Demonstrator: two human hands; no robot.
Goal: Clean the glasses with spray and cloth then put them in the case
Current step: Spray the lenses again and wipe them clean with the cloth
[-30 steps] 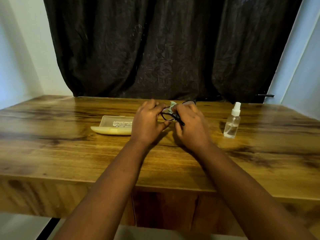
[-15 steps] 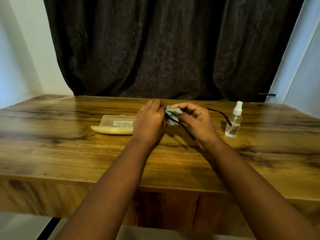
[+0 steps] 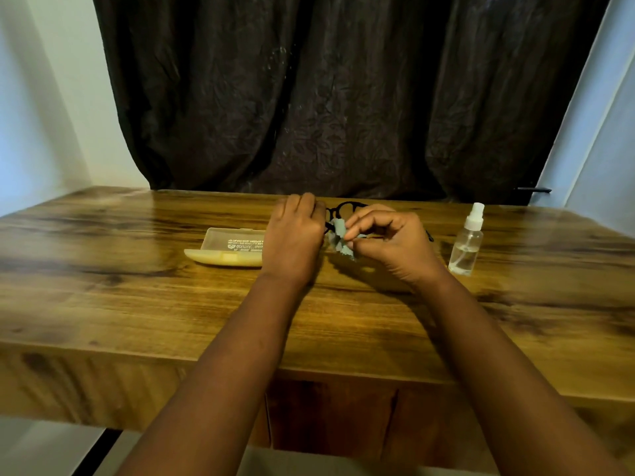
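Black-framed glasses [image 3: 345, 207] are held above the middle of the wooden table [image 3: 137, 304], lenses facing away. My left hand [image 3: 295, 238] grips their left side. My right hand [image 3: 388, 242] pinches a small grey-green cloth [image 3: 338, 237] against the frame near the left arm. Most of the frame is hidden behind both hands. A pale yellow glasses case [image 3: 226, 250] lies open to the left of my left hand, partly covered by it. A clear spray bottle [image 3: 468, 240] with a white nozzle stands upright to the right of my right hand.
A dark curtain [image 3: 326, 97] hangs behind the table's far edge, with pale walls on both sides. The table's front edge runs across the lower part of the view.
The glasses have been turned, so the lens rims now show above my hands and the arms no longer stick out to the right. My right hand has shifted the cloth along the frame.
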